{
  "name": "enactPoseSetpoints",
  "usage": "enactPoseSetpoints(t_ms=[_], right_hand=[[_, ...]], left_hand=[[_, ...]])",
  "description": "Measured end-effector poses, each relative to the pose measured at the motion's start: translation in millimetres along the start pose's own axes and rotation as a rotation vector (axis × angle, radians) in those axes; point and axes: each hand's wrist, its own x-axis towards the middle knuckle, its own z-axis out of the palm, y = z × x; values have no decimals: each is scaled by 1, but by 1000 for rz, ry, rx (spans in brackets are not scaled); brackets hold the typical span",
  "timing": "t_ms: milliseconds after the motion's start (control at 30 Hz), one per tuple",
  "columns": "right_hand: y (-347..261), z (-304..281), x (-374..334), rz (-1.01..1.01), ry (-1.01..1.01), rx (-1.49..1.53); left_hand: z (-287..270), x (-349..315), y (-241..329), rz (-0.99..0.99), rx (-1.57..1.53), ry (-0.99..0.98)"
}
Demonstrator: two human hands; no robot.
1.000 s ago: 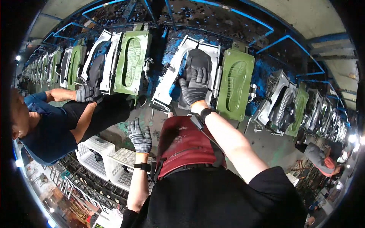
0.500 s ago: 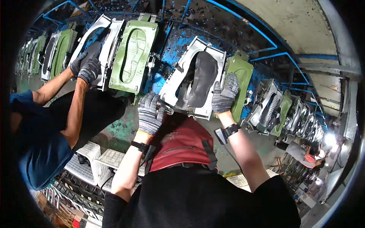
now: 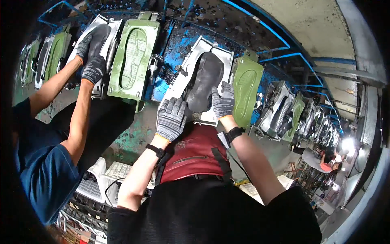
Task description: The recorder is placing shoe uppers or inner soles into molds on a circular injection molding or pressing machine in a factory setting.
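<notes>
A dark grey shoe sole (image 3: pixel 208 77) lies in the opening of a silver metal mould frame (image 3: pixel 183 73) in front of me. My left hand (image 3: pixel 171 118), in a grey striped knit glove, rests at the frame's near left corner, its fingertips by the near end of the sole. Its fingers are stretched out and somewhat apart. My right hand (image 3: pixel 224 101), gloved alike, lies with extended fingers at the sole's right edge, over the frame's right side. Just right of it stands a green mould plate (image 3: pixel 247 91) with a sole-shaped recess.
To my left a co-worker's gloved hands (image 3: pixel 94 70) press a dark sole into another silver frame (image 3: pixel 111 44). Between us stands a green mould (image 3: pixel 132 61). More moulds (image 3: pixel 280 107) line the right. Blue rails (image 3: pixel 280 61) run behind; white crates (image 3: pixel 118 170) sit below.
My right hand has come left off the green plate to the sole's edge. My left hand has moved right, toward the sole's near end. The sole now sits further into the frame opening.
</notes>
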Motion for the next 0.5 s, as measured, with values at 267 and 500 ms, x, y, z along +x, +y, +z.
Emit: enactPoseSetpoints(t_ms=[267, 500], right_hand=[[5, 2, -3, 488, -458, 459], [2, 4, 50, 762, -257, 117]], left_hand=[[6, 39, -1, -222, 338, 54], [73, 204, 38, -655, -723, 35]])
